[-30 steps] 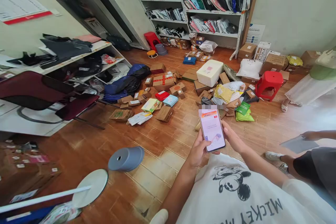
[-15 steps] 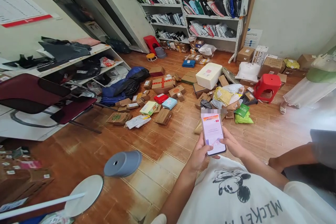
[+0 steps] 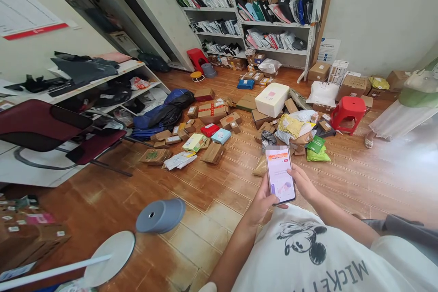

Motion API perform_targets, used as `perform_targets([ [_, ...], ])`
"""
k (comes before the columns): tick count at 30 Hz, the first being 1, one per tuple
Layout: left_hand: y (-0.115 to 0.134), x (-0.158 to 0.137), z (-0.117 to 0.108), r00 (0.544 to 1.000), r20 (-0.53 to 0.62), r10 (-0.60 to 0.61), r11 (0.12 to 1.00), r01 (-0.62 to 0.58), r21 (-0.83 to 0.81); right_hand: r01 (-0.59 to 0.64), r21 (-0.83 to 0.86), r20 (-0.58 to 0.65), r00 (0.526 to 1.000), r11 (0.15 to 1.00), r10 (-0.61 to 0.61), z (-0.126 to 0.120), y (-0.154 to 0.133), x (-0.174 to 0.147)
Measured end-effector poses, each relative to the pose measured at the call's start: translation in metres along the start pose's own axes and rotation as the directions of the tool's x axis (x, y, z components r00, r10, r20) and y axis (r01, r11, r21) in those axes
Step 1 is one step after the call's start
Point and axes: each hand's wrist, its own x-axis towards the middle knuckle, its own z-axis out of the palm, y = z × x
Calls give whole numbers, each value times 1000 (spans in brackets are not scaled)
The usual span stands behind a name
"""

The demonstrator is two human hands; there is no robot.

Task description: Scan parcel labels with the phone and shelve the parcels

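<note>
A smartphone (image 3: 282,177) with a lit white and orange screen is held upright in front of my white printed shirt (image 3: 308,242). My left hand (image 3: 261,201) is closed around its lower left side, the thumb lying at the bottom corner of the screen. On the other side my right hand (image 3: 303,183) grips the phone's right edge, its thumb tip by the upper part of the screen and its other fingers hidden behind. Just beyond the phone, a heap of parcels with a yellow bag (image 3: 290,124) lies on the floor.
Cartons and a white foam box (image 3: 272,99) lie scattered ahead. Shelves (image 3: 273,23) of packages stand behind them. A grey stool (image 3: 160,214), a maroon chair (image 3: 44,123) and a red stool (image 3: 348,114) are around me. One person (image 3: 407,109) stands at the right; dark clothing shows at lower right.
My right thumb has moved up from the lower screen to the phone's upper right edge. The neighbouring person's arm at the lower right has moved out of sight.
</note>
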Motion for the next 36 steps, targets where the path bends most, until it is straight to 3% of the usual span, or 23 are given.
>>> perform_targets([
  [6, -6, -1, -3, 995, 104, -1, 1000, 0, 7, 20, -68, -58, 998, 998, -24, 1, 3, 5],
  [9, -5, -2, -2, 992, 124, 12, 1000, -11, -13, 170, -111, -116, 976, 979, -183, 2, 14, -2],
  [13, -3, -1, 1, 991, 134, 18, 998, -11, -54, 483, -272, -53, 856, 832, -514, -1, 36, -17],
  [18, -1, 0, 2, 994, 109, -16, 996, 26, -84, 664, -408, 116, 719, 627, -685, -8, 52, -25],
  [28, -5, 2, -3, 994, 105, -15, 994, 26, -105, 696, -623, 252, 610, 356, -751, -14, 27, -28],
  [33, -10, 4, -3, 992, 126, 11, 996, 0, -88, 637, -750, 369, 627, 178, -686, -16, 20, -28],
  [36, -10, 3, -2, 991, 136, 7, 996, 5, -89, 619, -771, 403, 659, 153, -635, -14, 18, -27],
])
